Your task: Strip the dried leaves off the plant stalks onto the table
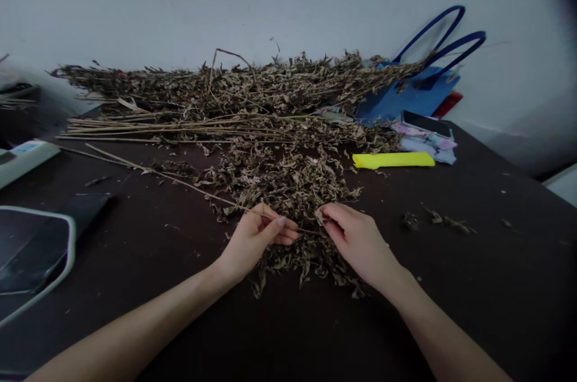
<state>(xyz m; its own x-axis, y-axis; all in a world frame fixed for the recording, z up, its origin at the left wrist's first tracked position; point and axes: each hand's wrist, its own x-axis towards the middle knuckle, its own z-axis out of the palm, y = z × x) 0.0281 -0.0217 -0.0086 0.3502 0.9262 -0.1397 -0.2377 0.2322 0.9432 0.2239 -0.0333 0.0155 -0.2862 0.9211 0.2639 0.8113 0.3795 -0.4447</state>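
Observation:
My left hand (264,230) is closed on a long, thin dried plant stem (180,182), which slants up to the left across the table. My right hand (351,235) pinches with thumb and forefinger near the stem's leafy end; dry leaf seems to be between the fingertips, partly hidden. Under and behind both hands spreads a loose heap of crumpled dried leaves (288,181), some of it hanging toward the near side. Just beyond the heap lie several bare-ended stalks (135,128) with leaves at their right ends.
A long pile of dried leafy stems (270,84) runs along the wall. At the right stand a blue bag (387,97), a phone (426,124) on crumpled cloth and a yellow strip (392,160). A white-rimmed object (71,241) and a dark flat object (85,211) lie left.

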